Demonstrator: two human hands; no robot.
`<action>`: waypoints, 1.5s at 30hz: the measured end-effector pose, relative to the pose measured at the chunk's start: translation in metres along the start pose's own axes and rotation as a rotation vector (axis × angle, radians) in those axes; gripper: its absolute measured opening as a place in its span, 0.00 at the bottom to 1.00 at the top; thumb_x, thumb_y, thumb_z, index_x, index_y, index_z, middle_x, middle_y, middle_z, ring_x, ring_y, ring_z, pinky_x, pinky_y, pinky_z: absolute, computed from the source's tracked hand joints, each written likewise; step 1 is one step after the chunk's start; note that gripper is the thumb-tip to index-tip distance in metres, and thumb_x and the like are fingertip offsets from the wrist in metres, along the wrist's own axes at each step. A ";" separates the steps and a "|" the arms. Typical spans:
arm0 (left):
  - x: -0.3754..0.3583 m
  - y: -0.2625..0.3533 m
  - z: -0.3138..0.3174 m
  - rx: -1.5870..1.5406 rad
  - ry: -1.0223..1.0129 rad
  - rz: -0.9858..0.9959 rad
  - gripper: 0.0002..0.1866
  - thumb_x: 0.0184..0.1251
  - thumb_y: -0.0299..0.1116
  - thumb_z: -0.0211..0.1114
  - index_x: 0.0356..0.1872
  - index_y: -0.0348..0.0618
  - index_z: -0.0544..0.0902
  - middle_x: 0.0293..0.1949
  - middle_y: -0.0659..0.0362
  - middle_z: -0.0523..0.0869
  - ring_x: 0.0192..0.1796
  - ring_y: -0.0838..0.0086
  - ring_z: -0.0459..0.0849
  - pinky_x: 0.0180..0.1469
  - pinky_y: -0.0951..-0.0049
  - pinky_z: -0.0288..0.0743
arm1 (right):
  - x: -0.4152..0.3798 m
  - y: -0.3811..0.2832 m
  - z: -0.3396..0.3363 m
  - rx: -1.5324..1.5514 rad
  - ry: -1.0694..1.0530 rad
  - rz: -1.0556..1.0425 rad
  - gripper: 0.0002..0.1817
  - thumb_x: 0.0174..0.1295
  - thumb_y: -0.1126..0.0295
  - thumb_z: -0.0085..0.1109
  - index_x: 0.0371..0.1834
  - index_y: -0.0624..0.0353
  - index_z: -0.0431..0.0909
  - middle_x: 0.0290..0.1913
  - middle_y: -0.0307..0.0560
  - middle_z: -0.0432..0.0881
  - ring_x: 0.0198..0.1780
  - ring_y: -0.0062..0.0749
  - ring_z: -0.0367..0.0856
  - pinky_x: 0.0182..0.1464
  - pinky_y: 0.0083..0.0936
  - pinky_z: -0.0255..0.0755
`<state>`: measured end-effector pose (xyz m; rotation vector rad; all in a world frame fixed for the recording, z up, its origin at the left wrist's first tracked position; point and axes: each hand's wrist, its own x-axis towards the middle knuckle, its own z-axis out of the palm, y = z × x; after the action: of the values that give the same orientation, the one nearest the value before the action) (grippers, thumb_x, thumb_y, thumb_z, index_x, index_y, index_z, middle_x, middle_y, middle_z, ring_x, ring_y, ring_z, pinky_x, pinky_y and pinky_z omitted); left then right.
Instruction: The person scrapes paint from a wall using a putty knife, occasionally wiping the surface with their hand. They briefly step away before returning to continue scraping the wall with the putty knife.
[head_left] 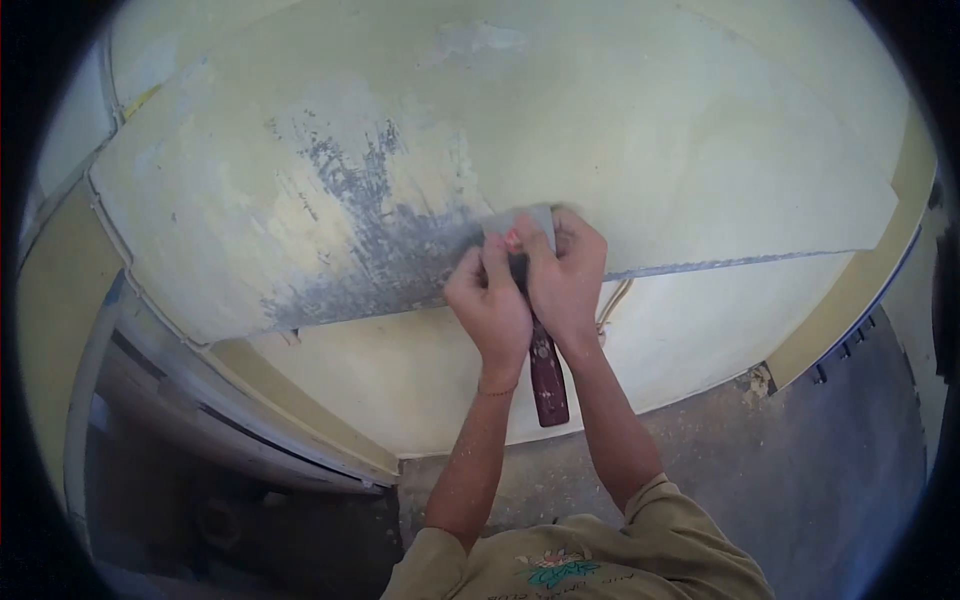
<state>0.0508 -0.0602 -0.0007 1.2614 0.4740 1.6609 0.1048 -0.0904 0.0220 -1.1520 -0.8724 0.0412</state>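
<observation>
Both hands are closed on a scraper with a dark red handle (547, 385) and a flat grey blade (542, 214). My left hand (492, 300) grips it from the left, with bent fingers near the blade. On the other side, my right hand (568, 275) presses its thumb and fingers around the blade's base. The handle hangs down between my wrists. Behind the blade is a pale yellow-green painted surface (680, 150), worn to a dark grey patch (390, 250) left of the hands. Some of the blade is hidden behind the fingers.
The painted surface ends in a rough lower edge (740, 262). Below it is a pale wall (700, 340) with a cable (615, 305). A grey floor (760, 470) lies beneath, with crumbs of debris (758, 381). A dark opening (240, 500) is at lower left.
</observation>
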 end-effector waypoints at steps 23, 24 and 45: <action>-0.018 0.000 0.003 -0.077 -0.025 -0.162 0.19 0.77 0.32 0.54 0.22 0.36 0.71 0.20 0.70 0.67 0.27 0.87 0.61 0.26 0.77 0.55 | 0.002 0.006 -0.014 0.042 -0.054 0.047 0.11 0.65 0.73 0.62 0.24 0.67 0.79 0.22 0.36 0.79 0.24 0.10 0.72 0.24 0.15 0.62; -0.017 -0.004 0.005 -0.079 -0.023 -0.162 0.19 0.77 0.32 0.54 0.22 0.36 0.71 0.20 0.70 0.67 0.27 0.87 0.61 0.26 0.77 0.55 | 0.002 0.009 -0.013 0.044 -0.040 0.018 0.12 0.65 0.73 0.62 0.24 0.67 0.79 0.22 0.36 0.79 0.24 0.10 0.71 0.24 0.15 0.62; 0.001 0.002 0.025 -0.122 0.076 -0.102 0.22 0.77 0.35 0.56 0.19 0.36 0.74 0.19 0.70 0.69 0.24 0.88 0.62 0.24 0.79 0.53 | 0.018 -0.004 -0.008 0.108 -0.028 0.012 0.13 0.62 0.76 0.62 0.20 0.68 0.75 0.18 0.40 0.78 0.22 0.13 0.71 0.21 0.20 0.62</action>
<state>0.0716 -0.0663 0.0111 1.0705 0.4677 1.6312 0.1201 -0.0903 0.0350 -1.0579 -0.8778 0.1127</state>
